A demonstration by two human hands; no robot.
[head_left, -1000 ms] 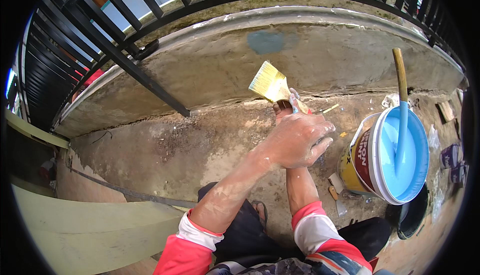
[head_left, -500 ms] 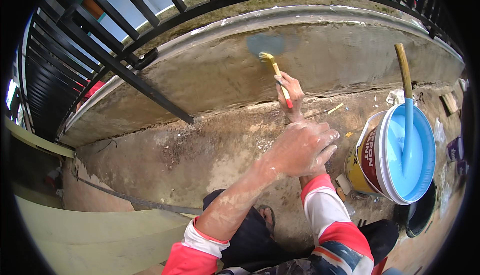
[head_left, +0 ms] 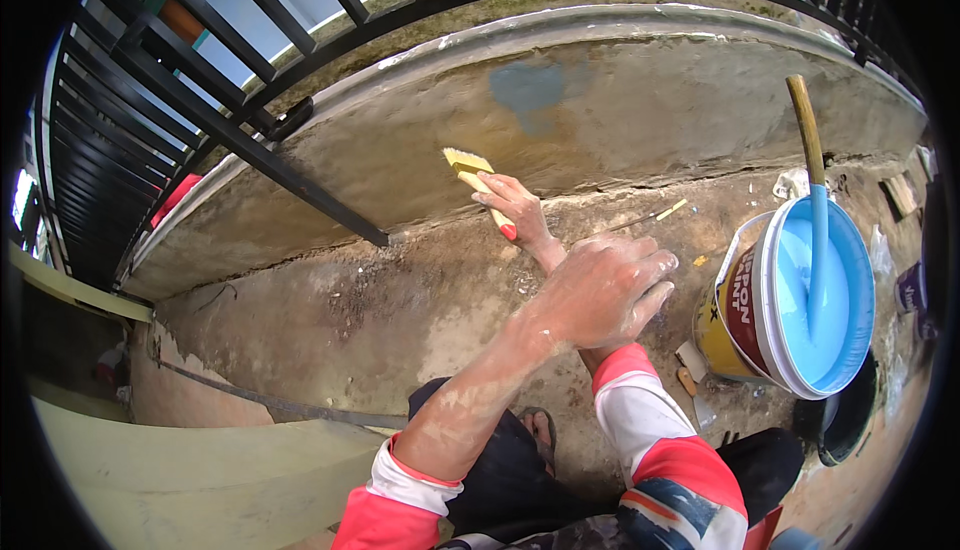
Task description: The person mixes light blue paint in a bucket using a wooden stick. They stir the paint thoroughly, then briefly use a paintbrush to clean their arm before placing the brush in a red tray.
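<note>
My right hand (head_left: 522, 212) is closed around a flat paintbrush (head_left: 462, 162) with a pale handle and red tip. The brush's bristles are at the low concrete wall (head_left: 380, 140); I cannot tell whether they touch it. A blue-grey damp-looking patch (head_left: 530, 90) marks the wall right of the brush. My left hand (head_left: 605, 290), smeared with whitish residue, crosses over my right forearm. Its fingers are curled loosely, with nothing showing in them. To the right stands a bucket (head_left: 735, 300) of light-blue paint (head_left: 800, 320), a wooden-handled stick (head_left: 806, 130) leaning in it.
Black metal railing (head_left: 330, 50) rises above the wall, one bar slanting down to the ground. A thin stick (head_left: 650, 215) and a scraper (head_left: 690, 390) lie left of the bucket. Behind the bucket is a black container (head_left: 845, 425). A pale-yellow ledge (head_left: 180, 460) fills the lower left.
My right hand has carried the brush left and down, off the blue-grey patch. That patch now reaches lower on the wall. My left hand has barely moved.
</note>
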